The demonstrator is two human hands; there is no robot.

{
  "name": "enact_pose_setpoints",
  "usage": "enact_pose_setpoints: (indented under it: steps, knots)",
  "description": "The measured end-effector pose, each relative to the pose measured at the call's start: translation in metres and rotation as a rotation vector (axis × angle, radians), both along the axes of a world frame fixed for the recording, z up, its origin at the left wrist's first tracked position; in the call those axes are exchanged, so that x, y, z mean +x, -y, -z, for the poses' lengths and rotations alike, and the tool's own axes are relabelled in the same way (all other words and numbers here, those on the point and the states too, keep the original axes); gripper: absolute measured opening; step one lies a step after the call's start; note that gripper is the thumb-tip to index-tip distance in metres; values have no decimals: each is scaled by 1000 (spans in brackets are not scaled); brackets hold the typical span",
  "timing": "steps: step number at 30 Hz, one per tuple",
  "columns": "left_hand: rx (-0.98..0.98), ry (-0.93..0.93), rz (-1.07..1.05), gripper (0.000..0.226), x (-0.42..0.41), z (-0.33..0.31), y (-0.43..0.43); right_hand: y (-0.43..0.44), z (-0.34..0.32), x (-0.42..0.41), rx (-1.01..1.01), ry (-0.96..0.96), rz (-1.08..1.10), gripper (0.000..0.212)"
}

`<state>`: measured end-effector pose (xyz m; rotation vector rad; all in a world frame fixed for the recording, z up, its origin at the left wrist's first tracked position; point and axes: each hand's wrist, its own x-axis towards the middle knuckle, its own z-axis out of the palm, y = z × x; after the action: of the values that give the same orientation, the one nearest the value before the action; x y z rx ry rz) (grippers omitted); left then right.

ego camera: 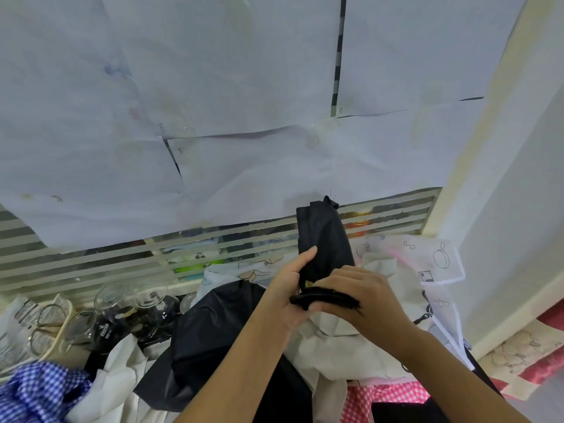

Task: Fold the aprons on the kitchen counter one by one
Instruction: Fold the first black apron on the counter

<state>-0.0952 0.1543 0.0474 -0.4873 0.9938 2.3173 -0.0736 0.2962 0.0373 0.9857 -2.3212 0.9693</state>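
A black apron [324,239], folded into a narrow upright bundle, is held up above the counter. My left hand [290,288] holds its lower part, thumb lying along the cloth. My right hand [360,296] grips the bundle's base and the black strap [323,299] wound across it. Underneath lies a heap of other aprons: a loose black one [213,337], a white one with printed kitchen drawings [427,264], a cream one [341,352], a blue gingham one [39,392] and a pink gingham one [384,398].
Several glass jars and glasses [128,309] stand at the left against a striped glass screen [91,254]. White paper sheets [213,102] cover the wall behind. A white wall [525,193] closes the right side, with a patterned floor [518,355] below.
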Motion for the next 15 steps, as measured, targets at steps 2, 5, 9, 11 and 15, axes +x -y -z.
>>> enact_pose_setpoints:
  steps: [2, 5, 9, 11, 15]
  knots:
    - [23, -38, 5, 37, 2, 2, 0, 2, -4, 3, -61, 153, 35, 35]
    - [52, -94, -4, 35, 8, 6, -4, 3, -5, 0, -174, 340, 166, 14]
    - [68, -205, -55, 42, 13, 14, -8, 3, -6, -3, -326, 444, 305, 19]
    - [92, -220, -62, 45, 16, 19, -9, 4, -7, -3, -310, 460, 344, 17]
    - [4, -335, -39, 50, 21, 19, -8, 9, -11, -3, -235, 476, 371, 19]
